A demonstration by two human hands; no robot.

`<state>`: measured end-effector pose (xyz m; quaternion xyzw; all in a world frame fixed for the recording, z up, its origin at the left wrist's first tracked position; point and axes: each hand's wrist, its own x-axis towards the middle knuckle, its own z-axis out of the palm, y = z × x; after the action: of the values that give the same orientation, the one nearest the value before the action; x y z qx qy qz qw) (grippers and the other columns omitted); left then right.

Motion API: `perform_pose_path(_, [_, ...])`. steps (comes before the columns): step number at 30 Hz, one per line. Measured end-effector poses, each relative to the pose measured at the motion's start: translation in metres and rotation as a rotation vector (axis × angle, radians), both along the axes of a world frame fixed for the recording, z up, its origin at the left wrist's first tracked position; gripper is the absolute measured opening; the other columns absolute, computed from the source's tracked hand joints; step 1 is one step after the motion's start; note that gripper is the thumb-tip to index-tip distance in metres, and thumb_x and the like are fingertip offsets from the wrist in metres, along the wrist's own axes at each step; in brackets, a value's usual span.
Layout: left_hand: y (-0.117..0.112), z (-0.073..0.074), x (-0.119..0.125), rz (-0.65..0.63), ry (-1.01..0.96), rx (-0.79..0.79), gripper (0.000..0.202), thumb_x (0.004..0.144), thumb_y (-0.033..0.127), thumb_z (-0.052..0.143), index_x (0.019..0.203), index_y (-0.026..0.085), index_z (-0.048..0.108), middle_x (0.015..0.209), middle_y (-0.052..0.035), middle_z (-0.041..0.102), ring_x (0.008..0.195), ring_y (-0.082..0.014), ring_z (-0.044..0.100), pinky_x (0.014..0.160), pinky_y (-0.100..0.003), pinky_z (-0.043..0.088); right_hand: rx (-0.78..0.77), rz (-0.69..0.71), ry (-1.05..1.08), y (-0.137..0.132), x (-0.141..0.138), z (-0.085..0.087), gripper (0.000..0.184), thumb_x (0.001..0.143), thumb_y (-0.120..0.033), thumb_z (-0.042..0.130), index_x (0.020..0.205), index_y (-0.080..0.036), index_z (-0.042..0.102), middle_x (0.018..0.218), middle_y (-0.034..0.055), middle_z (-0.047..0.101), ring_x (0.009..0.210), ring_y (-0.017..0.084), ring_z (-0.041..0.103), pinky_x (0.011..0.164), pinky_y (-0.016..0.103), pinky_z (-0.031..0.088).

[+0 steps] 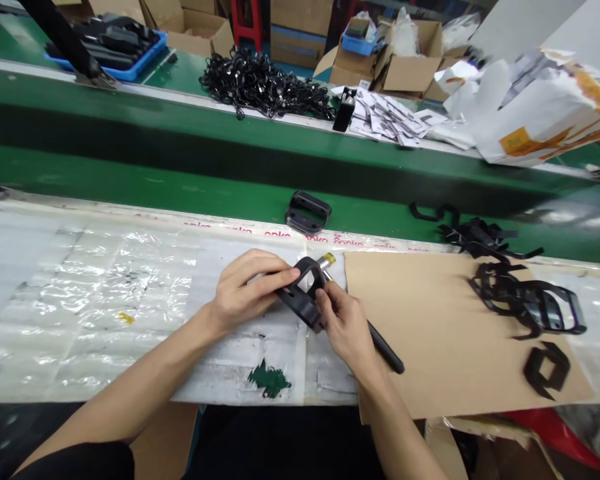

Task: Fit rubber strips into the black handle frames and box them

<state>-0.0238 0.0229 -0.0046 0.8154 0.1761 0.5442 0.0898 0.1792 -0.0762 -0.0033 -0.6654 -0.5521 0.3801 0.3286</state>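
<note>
Between my two hands is a black plastic frame [300, 305] with a rounded, open middle, tilted above the covered bench. My left hand [247, 287] closes on its left side, thumb and fingers along the edge. My right hand [347, 327] pinches its right side. A hammer-like tool with a black handle [386, 348] and a silver head with a yellow end [326, 261] passes beneath my right hand; I cannot tell whether it is held or lying down. Just beyond sits a similar black frame [309, 212] at the edge of the green belt.
A cardboard sheet [405, 333] lies on the right with several black brackets [510, 293]. Along the back ledge are a heap of black cables [267, 83], white paper slips [385, 117], a torn white sack [545, 113] and a blue tray [130, 72] of black parts.
</note>
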Motion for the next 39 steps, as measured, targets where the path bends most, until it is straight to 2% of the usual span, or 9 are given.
perform_pose_path(5, [-0.012,0.007,0.003,-0.173,-0.028,0.007,0.037,0.096,0.010,0.068,0.133,0.014,0.070,0.093,-0.0103,0.076,0.086,-0.0197,0.075,0.071,-0.031,0.066,-0.003,0.145,0.072,0.008,0.007,-0.001,0.031,0.105,-0.041,0.051,0.080,-0.023,0.052,0.063,-0.0057,0.049,0.057,0.013,0.044,0.057,0.026,0.033])
perform_pose_path(10, [-0.026,0.017,0.001,-0.226,-0.028,-0.078,0.043,0.098,0.015,0.066,0.140,0.022,0.066,0.093,-0.0084,0.077,0.086,-0.0208,0.078,0.069,-0.031,0.069,0.052,0.301,0.031,0.006,0.004,-0.001,0.028,0.098,-0.027,0.051,0.071,-0.023,0.043,0.060,-0.0067,0.041,0.055,0.011,0.037,0.055,0.027,0.028])
perform_pose_path(17, [-0.028,0.007,-0.005,-0.207,-0.034,-0.129,0.037,0.101,0.021,0.063,0.137,0.027,0.067,0.097,-0.0076,0.079,0.085,-0.0206,0.077,0.070,-0.034,0.067,0.217,0.208,-0.005,0.001,-0.001,0.000,0.031,0.092,-0.025,0.048,0.067,-0.025,0.030,0.056,-0.0072,0.032,0.051,0.010,0.032,0.055,0.028,0.025])
perform_pose_path(20, [-0.019,0.007,-0.002,-0.265,-0.010,-0.237,0.042,0.100,0.030,0.066,0.141,0.022,0.063,0.100,-0.0119,0.078,0.090,-0.0229,0.076,0.075,-0.036,0.065,0.279,0.139,-0.027,0.002,0.006,0.004,0.035,0.089,-0.024,0.051,0.066,-0.025,0.025,0.055,-0.0079,0.027,0.049,0.010,0.026,0.053,0.028,0.024])
perform_pose_path(24, [-0.010,0.007,0.002,-0.292,-0.012,-0.395,0.030,0.101,0.034,0.065,0.128,0.021,0.067,0.102,-0.0122,0.078,0.093,-0.0225,0.075,0.080,-0.035,0.063,0.362,0.040,-0.075,0.003,0.016,0.015,0.036,0.088,-0.024,0.055,0.064,-0.026,0.028,0.055,-0.0076,0.030,0.049,0.009,0.028,0.052,0.027,0.025])
perform_pose_path(29, [-0.017,0.002,0.006,-0.347,-0.239,-0.945,0.020,0.105,0.035,0.056,0.119,0.023,0.065,0.101,-0.0076,0.076,0.083,-0.0210,0.077,0.071,-0.034,0.065,0.366,0.103,0.074,-0.001,0.018,0.027,0.033,0.092,-0.029,0.060,0.067,-0.025,0.039,0.056,-0.0064,0.041,0.050,0.010,0.038,0.050,0.025,0.031])
perform_pose_path(31, [-0.019,0.002,0.008,-0.413,-0.328,-1.078,0.019,0.105,0.036,0.057,0.116,0.024,0.065,0.100,-0.0059,0.074,0.079,-0.0207,0.076,0.066,-0.035,0.064,0.344,0.134,0.176,-0.004,0.016,0.030,0.029,0.090,-0.029,0.063,0.070,-0.024,0.042,0.058,-0.0063,0.046,0.051,0.010,0.041,0.050,0.025,0.033])
perform_pose_path(35, [-0.016,0.005,0.012,-0.501,-0.390,-1.163,0.018,0.103,0.039,0.061,0.111,0.024,0.064,0.093,-0.0041,0.074,0.075,-0.0201,0.075,0.060,-0.031,0.061,0.311,0.165,0.286,-0.009,0.012,0.032,0.023,0.084,-0.020,0.064,0.073,-0.025,0.045,0.060,-0.0072,0.047,0.051,0.010,0.043,0.050,0.024,0.035])
perform_pose_path(39, [-0.012,0.006,0.012,-0.440,-0.326,-1.151,0.027,0.102,0.048,0.059,0.116,0.026,0.053,0.085,-0.0029,0.069,0.064,-0.0190,0.070,0.051,-0.029,0.055,0.252,0.209,0.242,-0.013,0.009,0.031,0.019,0.082,-0.015,0.064,0.074,-0.024,0.049,0.062,-0.0067,0.049,0.054,0.011,0.047,0.053,0.025,0.039])
